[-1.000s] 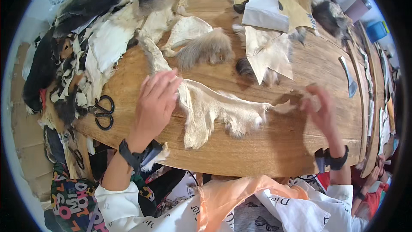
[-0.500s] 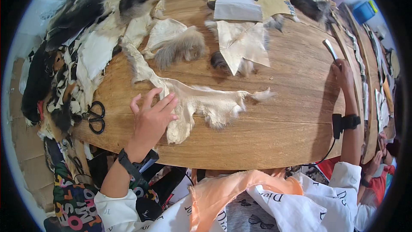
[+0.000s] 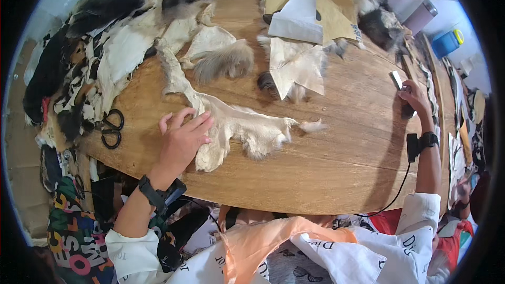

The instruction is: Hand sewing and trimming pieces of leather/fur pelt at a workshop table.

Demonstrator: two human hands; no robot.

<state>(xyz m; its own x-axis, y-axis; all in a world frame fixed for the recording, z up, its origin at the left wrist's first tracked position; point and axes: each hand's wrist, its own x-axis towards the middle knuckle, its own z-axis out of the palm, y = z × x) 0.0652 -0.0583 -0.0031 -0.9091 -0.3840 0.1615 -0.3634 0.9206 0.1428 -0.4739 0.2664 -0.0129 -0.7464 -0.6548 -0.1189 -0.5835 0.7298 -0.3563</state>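
My left hand [image 3: 184, 139] lies with fingers spread on the left part of a long, pale, irregular hide piece [image 3: 236, 126], whose fur shows along its lower edge and right tip. My right hand [image 3: 415, 100] is closed on a flat metal tool [image 3: 397, 81] with a pale upper end, at the table's right side. Above the hide are a folded piece with grey-brown fur [image 3: 221, 63] and a pointed pale skin piece [image 3: 294, 68]. Black-handled scissors [image 3: 112, 129] lie left of my left hand.
A pile of dark and pale fur scraps [image 3: 89, 63] covers the left side of the wooden table [image 3: 289, 179]. Brown and white paper patterns [image 3: 294, 16] lie at the back. A pink cylinder [image 3: 421, 13] and blue container [image 3: 446, 42] stand back right. Another person's hand [image 3: 463, 192] shows at right.
My right hand has left the hide's right tip, moved right and taken hold of the metal tool. My left hand moved slightly down and left, and the hide shifted left.
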